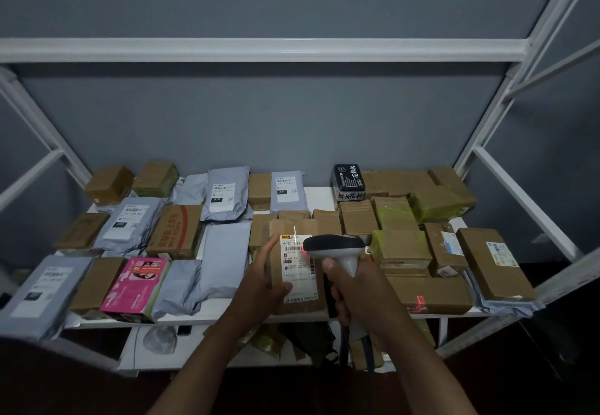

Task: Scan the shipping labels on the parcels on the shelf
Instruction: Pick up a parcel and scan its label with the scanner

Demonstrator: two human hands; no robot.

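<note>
A brown cardboard parcel (293,297) with a white shipping label (297,271) is tilted up at the shelf's front middle. My left hand (263,280) holds its left side, fingers behind and thumb across the front. My right hand (355,291) grips the handle of a grey barcode scanner (337,247), whose dark head points at the label. A red glow shows on the label just under the scanner head. The scanner's cable hangs down below my right wrist.
Several parcels cover the white shelf (319,195): grey mailer bags (128,223) at left, a pink box (136,284) at front left, brown boxes (496,262) at right, a black box (349,182) at the back. White frame posts (526,200) flank the shelf. More packages lie below.
</note>
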